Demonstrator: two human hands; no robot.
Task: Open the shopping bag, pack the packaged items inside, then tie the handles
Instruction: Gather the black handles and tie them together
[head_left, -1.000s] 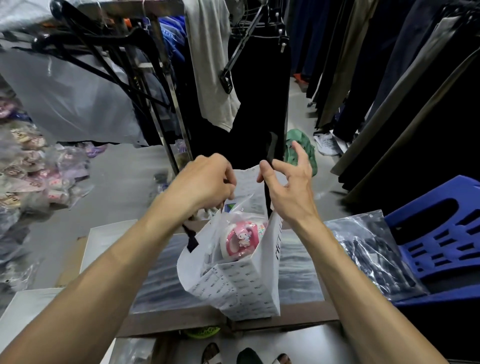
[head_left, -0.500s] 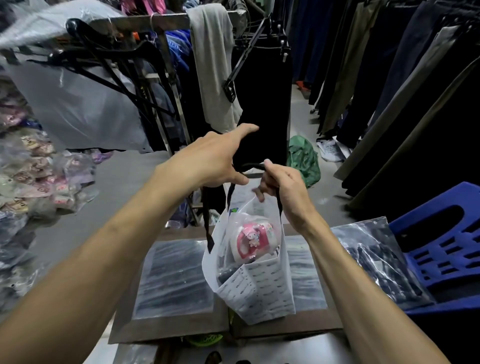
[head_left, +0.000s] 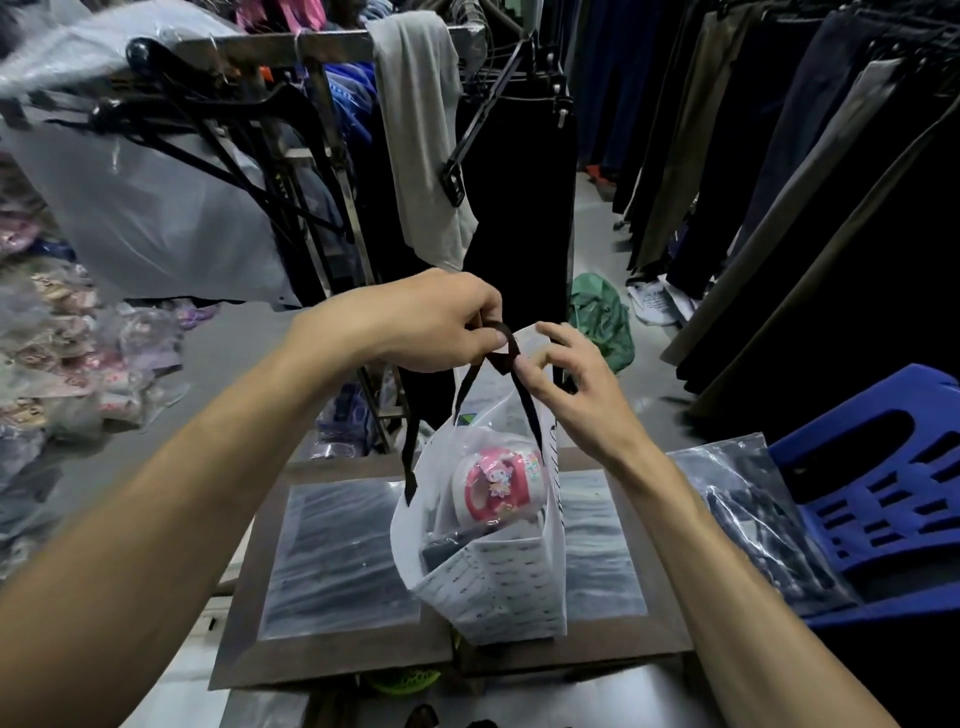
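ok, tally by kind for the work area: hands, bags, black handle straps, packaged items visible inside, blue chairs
Hands: 2, left hand and right hand
White shopping bag: 1
Black handle straps: 2
Packaged items visible inside: 2, pink character item and dark pack
Blue plastic chair: 1
Total: 8

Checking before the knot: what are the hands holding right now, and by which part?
Both hold the shopping bag by its black handles: left hand pinches the loop at the top, right hand grips the strap beside it.

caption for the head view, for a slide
Both hands, left and right, tie the black handles above the packed white shopping bag.
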